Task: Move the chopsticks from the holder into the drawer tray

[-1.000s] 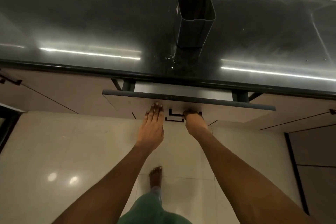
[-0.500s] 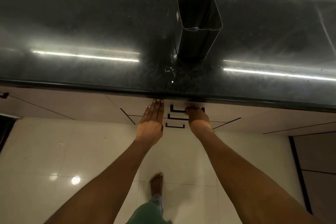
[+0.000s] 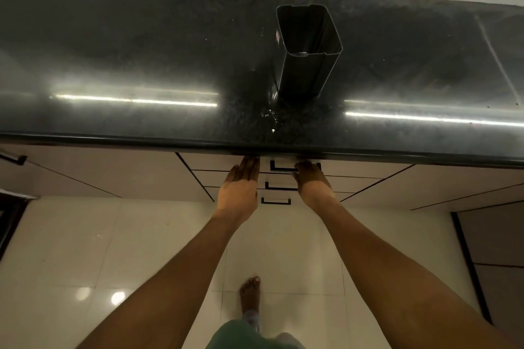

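1. Left hand (image 3: 241, 190), centre of frame: flat, fingers straight and together, palm against the top drawer front (image 3: 226, 163) just under the counter edge. Holding nothing. Looks like a push posture, keeping the drawer shut flush.
2. Right hand (image 3: 312, 181), just right of centre: fingers bent at the right end of the top handle (image 3: 280, 167). Fingertips sit under the counter overhang, so can't tell if they're wrapped round the handle or only pressing on it. No item in it.
3. Drawer reads as closed: front in line w/ the cabinet fronts either side, no gap visible. Tray is inside, hidden.
4. Holder (image 3: 307, 51), upper centre: dark squarish tube, upright on the black counter (image 3: 141, 51), open mouth tilted toward cam. No chopsticks stick out of it; only a small pale glint at the near rim, too small to ID. Chopsticks not visible anywhere – my guess is they're already in the tray, task at or near its end.
5. Around: two more handles (image 3: 276, 201) stacked below the top one; small wet/crumb spots (image 3: 269, 116) on the counter in front of the holder; pale glossy floor tiles (image 3: 85, 249); a bare foot (image 3: 251, 292), lower centre; green clothing at the bottom edge.
6. In the way: nothing btwn hands and drawer. The counter overhang hides the top of the drawer front and the fingertips.
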